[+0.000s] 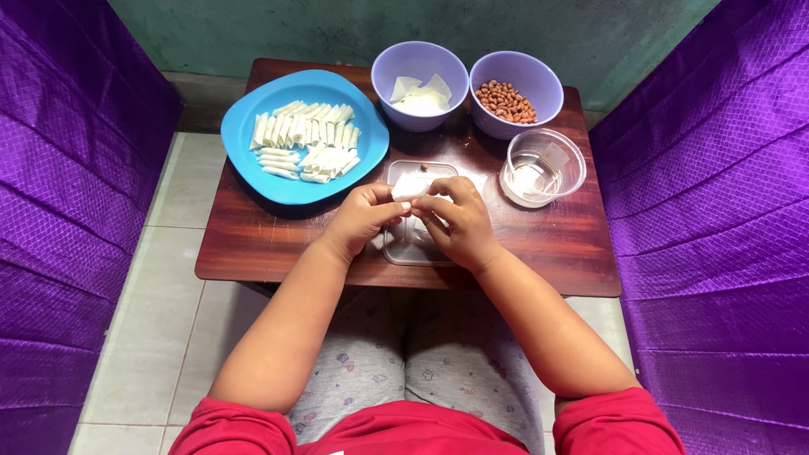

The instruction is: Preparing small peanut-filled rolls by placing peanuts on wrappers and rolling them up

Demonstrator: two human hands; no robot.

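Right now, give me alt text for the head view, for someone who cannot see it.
Both hands, left hand and right hand, pinch a small white wrapper over a clear tray on a dark wooden table. Behind: a blue plate of white rolls, bowls of wrappers and peanuts, a clear bowl.

A home living space, small dark wooden tabletop [253,244] standing on pale tiled floor [143,337], purple quilted sofa seats [59,211] flanking it left and right, worn green painted wall [253,29] at the far side, plastic bowls [419,84] and blue plate [253,168] of hand-rolled snacks sitting out.
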